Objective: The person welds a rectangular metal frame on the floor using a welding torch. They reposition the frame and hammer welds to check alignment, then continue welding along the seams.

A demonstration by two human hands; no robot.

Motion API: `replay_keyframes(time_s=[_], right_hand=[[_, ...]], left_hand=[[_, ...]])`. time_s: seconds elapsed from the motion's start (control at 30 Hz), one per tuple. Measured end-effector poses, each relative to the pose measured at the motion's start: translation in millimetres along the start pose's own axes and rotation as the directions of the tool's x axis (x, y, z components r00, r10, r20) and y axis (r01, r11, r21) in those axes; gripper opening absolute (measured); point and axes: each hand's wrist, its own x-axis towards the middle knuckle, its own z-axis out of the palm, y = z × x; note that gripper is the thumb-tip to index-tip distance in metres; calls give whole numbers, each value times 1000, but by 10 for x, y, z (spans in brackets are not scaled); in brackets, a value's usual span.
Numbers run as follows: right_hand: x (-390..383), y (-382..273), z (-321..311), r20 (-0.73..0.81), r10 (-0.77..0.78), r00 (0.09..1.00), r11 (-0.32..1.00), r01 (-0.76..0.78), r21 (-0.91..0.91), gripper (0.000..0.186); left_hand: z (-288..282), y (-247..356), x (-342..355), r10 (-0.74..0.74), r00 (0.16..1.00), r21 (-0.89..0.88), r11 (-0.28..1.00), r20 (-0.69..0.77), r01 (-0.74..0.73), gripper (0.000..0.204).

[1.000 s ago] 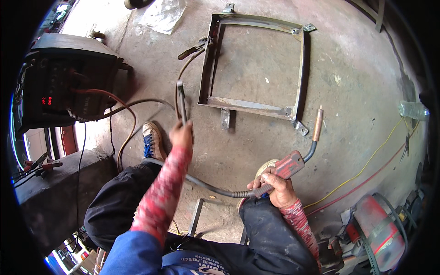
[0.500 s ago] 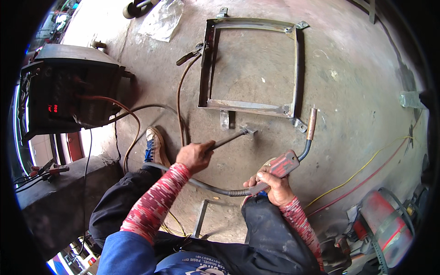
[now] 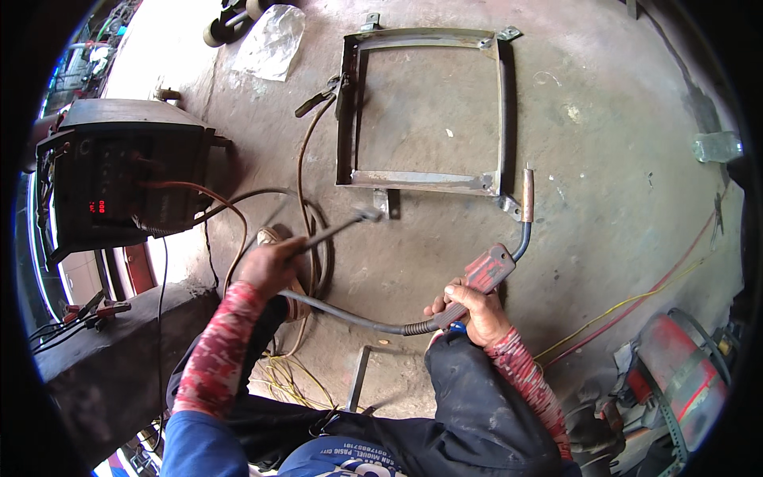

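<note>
Clearly, the metal frame lies between one and two o'clock from the left hand, curled round a hammer pointing toward two, and just before twelve from the right hand, wrapped round a welding torch tilted toward one.

Plastic bag upper L, clr btl far R

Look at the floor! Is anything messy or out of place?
Yes. A crumpled clear plastic sheet lies loose up and left of the metal frame, like litter. Near the picture's bottom, yellow cord sits in messy loops, not neatly coiled.
</note>
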Motion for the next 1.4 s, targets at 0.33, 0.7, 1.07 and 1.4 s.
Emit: replay_keyframes(time_s=[0.33,0.7,1.07,1.4], right_hand=[[25,-62,14,-86,-45,995,999,42,-30,20],[83,1,-16,-130,140,982,990,-143,-14,24],[82,139,-165,3,311,950,947,-309,-91,26],[-189,66,-64,138,83,987,512,77,-856,76]], left_hand=[[235,46,515,-23,993,166,986,119,3,28],[245,-396,-60,-217,974,-14,976,-65,217,29],[1003,588,-183,21,996,69,997,92,-28,37],[1088,1994,-302,240,970,-626,751,-35,-208,59]])
